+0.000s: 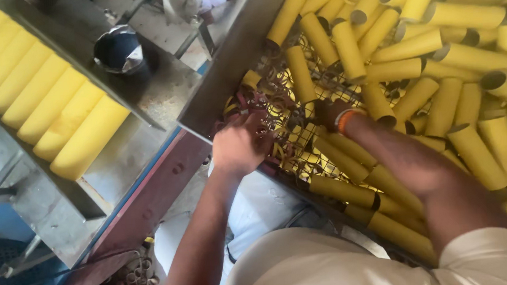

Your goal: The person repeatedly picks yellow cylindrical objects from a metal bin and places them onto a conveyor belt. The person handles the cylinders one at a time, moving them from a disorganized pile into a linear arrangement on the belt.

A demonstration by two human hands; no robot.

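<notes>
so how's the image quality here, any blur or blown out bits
Head view: soft overall, the left hand and right hand smeared among the loose rings; bright light washes out the yellow tubes top right; the row of tubes on the left looks overexposed too.

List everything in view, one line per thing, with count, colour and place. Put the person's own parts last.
Loose tubes: many, yellow, heaped in the bin on the right.
Bin: one, grey metal with a mesh floor, centre and right.
Rings: many small ones, yellow and dark red, on the mesh near both hands.
Lined-up tubes: a row of about seven, yellow, side by side in the tray on the left.
Tray: one, grey metal, left.
Cup: one, dark, upper left.
Wristband: one, orange, right wrist.
Left hand: among the rings.
Right hand: among the tubes, mostly hidden.
</notes>
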